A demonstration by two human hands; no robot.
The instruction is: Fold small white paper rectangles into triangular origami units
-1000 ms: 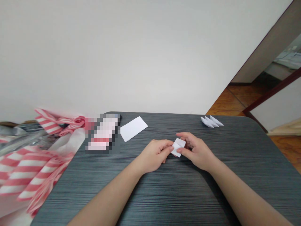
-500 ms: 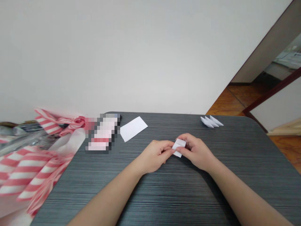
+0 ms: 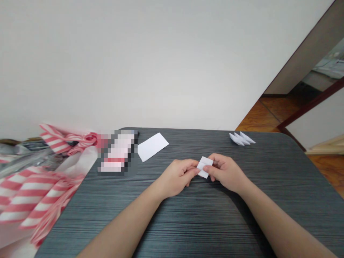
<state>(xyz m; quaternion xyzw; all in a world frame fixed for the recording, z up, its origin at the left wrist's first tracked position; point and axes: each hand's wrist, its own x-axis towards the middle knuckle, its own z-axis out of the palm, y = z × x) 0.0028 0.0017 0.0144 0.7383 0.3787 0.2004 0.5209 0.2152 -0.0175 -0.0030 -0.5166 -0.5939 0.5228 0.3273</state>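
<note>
A small folded piece of white paper (image 3: 205,162) is held between both hands over the middle of the dark table. My left hand (image 3: 180,178) pinches its left edge between thumb and fingers. My right hand (image 3: 224,172) grips it from the right, with the thumb lying on its upper face and the fingers behind. A crease runs across the face of the paper. Its underside is hidden.
On the dark wood-grain table (image 3: 204,222) lie a flat white paper (image 3: 153,147) and a pixelated phone-like object (image 3: 118,150) at the left. Several pointed folded paper pieces (image 3: 242,138) sit back right. Pink-and-white striped bags (image 3: 34,193) lie left of the table.
My right hand's fingers have closed in behind the folded paper, and its thumb has moved up the face a little. The paper has shifted slightly right. Other things stay put.
</note>
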